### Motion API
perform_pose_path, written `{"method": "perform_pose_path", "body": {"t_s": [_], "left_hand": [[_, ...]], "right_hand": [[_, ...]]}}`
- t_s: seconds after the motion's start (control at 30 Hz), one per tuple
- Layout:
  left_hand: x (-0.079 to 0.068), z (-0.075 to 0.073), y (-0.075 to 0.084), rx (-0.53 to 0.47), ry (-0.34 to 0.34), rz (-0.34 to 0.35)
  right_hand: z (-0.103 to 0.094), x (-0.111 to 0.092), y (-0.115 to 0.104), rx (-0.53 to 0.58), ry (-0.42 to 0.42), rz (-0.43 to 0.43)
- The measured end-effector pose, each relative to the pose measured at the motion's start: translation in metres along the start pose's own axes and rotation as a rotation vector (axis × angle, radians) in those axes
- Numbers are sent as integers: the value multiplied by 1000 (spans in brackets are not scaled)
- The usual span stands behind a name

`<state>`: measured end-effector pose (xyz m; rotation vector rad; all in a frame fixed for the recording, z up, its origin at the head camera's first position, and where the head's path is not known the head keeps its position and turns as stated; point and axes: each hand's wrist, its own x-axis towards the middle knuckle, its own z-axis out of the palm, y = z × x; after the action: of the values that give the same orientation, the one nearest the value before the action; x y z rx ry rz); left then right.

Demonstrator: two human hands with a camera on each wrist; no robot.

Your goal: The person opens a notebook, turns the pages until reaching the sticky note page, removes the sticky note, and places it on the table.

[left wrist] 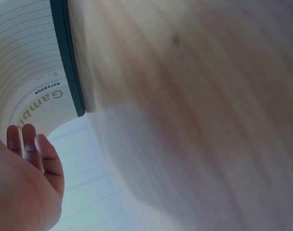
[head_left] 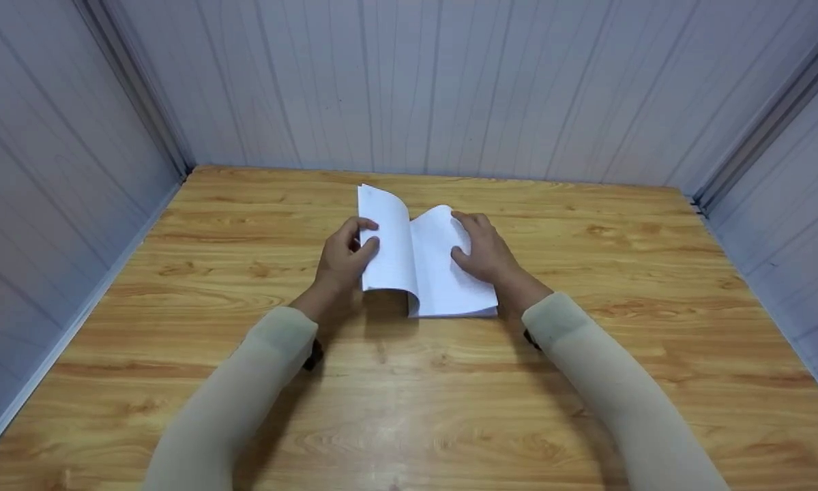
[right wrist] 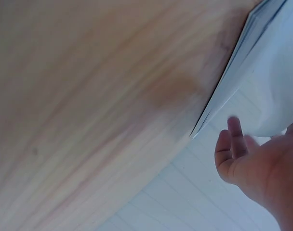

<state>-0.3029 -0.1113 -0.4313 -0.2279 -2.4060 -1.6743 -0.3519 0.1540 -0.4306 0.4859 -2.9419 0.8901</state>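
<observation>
A notebook (head_left: 443, 273) lies part-open on the wooden table, its left side raised and bowed upward. My left hand (head_left: 342, 258) grips that raised side by its outer edge, thumb on the page and the other fingers partly hidden behind. In the left wrist view a lined sheet printed "NOTEBOOK" (left wrist: 49, 89) shows beside a dark green spine strip (left wrist: 69, 62). At the right side, my right hand (head_left: 487, 252) holds the edge of the pages, thumb on the paper, where a white page (right wrist: 279, 82) curves up close to the fingers.
The wood-grain table (head_left: 245, 239) runs out to pale panelled walls (head_left: 395, 82) at the back and both sides. Beige sleeves (head_left: 245, 382) cover both forearms, with a dark band (head_left: 313, 356) at the left wrist.
</observation>
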Motion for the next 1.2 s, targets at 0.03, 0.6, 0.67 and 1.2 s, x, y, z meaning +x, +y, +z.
{"method": "perform_pose_path", "body": {"t_s": [0.03, 0.6, 0.67, 1.2], "left_hand": [[0, 0, 0, 6, 1, 5], [0, 0, -3, 23, 2, 57], [0, 0, -3, 21, 3, 55], [1, 0, -2, 26, -3, 41]], "right_hand": [[0, 0, 0, 22, 29, -4], [0, 0, 2, 31, 181, -23], [0, -2, 2, 16, 159, -38], [-2, -5, 1, 130, -146, -405]]}}
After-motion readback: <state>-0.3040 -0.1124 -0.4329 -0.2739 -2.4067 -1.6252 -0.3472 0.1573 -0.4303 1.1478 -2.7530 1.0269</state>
